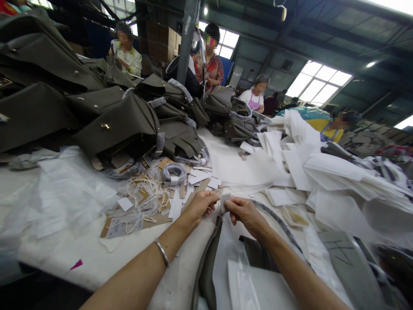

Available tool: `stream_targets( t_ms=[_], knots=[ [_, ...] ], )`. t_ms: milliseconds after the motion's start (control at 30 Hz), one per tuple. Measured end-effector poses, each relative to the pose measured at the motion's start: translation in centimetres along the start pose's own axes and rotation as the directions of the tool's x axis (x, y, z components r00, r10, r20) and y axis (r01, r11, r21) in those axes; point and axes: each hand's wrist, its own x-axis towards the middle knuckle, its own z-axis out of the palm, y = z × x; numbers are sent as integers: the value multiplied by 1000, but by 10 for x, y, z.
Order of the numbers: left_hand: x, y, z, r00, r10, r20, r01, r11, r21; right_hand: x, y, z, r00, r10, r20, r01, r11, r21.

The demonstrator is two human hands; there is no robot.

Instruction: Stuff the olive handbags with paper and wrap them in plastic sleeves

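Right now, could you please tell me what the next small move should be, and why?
Perhaps steady the small white piece with the left hand: only the right hand clearly pinches it, near the dark bag, and the left hand is close beside it, though its hold is unclear.

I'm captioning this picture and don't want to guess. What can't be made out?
All in the head view:
Any print on the white piece in the right hand: too small, blurred.
What the left hand pinches, if anything: too small.
The bag's near end: cut off by the bottom edge.
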Motion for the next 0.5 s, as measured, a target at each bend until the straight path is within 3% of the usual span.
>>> stream_targets(
  t_ms=[100, 200, 367, 500],
  knots=[
    [3, -1, -1, 1000, -19, -8, 19, 1000, 10, 1, -7, -1, 994, 46, 100, -26, 981, -191],
    [1, 1, -1, 1000, 17, -16, -16, 997, 75, 7, -15, 1, 983, 141, 117, -96, 939, -329],
    [-11, 13, 3, 968, 250, -23, -235, 934, 268, 21, -16, 11, 980, 195, 50, -160, 904, -395],
    [-21, 17, 8, 921, 387, 46, -373, 842, 390, 22, -12, 18, 987, 148, -64, -161, 922, -352]
  ],
)
